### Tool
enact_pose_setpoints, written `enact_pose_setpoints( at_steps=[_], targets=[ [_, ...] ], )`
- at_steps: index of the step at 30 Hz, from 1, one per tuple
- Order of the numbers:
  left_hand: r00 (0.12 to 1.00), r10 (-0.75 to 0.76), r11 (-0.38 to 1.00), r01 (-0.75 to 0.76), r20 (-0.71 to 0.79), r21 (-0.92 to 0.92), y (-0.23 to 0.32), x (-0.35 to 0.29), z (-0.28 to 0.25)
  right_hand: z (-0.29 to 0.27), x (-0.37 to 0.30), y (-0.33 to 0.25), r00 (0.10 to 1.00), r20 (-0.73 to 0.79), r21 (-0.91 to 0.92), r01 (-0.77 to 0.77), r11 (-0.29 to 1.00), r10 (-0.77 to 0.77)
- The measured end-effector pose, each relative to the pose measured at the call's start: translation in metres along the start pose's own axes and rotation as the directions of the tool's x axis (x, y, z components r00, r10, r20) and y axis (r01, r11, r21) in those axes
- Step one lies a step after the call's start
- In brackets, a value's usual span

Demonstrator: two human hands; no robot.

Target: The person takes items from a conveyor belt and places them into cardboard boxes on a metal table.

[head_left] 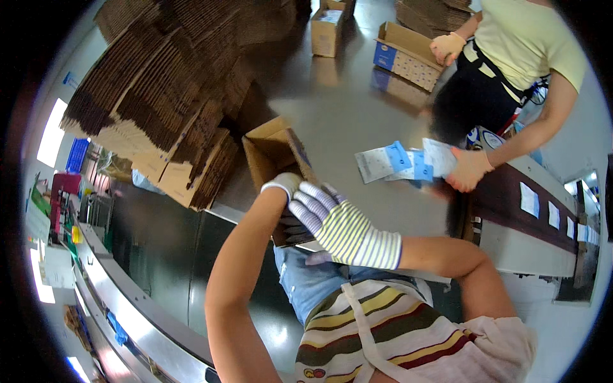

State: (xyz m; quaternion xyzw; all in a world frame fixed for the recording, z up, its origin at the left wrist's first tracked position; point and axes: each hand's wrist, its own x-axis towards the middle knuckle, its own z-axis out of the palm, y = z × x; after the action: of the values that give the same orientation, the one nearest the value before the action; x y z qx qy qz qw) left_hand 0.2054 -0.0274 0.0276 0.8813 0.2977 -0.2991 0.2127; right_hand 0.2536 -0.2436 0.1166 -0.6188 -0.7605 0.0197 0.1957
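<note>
An open brown cardboard box [266, 142] stands at the near edge of the metal table, in front of my body. My left hand [285, 184], in a pale glove, is at the box's near part; its fingers are hidden behind my right hand and the box. Across the near end of the box reaches my right hand [345, 230], in a glove striped white, yellow-green and purple. Its fingers are stretched out, with the thumb apart and lower down. Whether either palm presses on a flap is hidden.
Tall stacks of flattened cartons [172, 83] rise at left. Blue-and-white packets [389, 161] lie on the table [332, 108] to the right. A co-worker's gloved hand [469, 169] touches one; the other is at an open carton [408, 60]. A dark conveyor belt [511, 191] carries packets at right.
</note>
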Motion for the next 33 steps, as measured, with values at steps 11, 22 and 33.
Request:
enact_pose_setpoints(
  at_steps=[11, 22, 33],
  targets=[
    [0.944, 0.293, 0.947, -0.264, -0.150, 0.184, 0.065, -0.141, -0.032, -0.014, 0.003, 0.073, 0.959, -0.250, 0.510, 0.011, 0.860, 0.136],
    [0.836, 0.338, 0.941, -0.296, -0.432, 0.165, 0.059, -0.141, -0.006, 0.008, 0.031, 0.216, 0.802, 0.589, -0.480, 0.246, 0.842, 0.101],
    [0.806, 0.354, 0.935, -0.298, -0.475, 0.192, 0.062, -0.135, -0.005, 0.034, -0.005, 0.325, 0.856, 0.495, -0.608, 0.219, 0.763, 0.148]
  ],
)
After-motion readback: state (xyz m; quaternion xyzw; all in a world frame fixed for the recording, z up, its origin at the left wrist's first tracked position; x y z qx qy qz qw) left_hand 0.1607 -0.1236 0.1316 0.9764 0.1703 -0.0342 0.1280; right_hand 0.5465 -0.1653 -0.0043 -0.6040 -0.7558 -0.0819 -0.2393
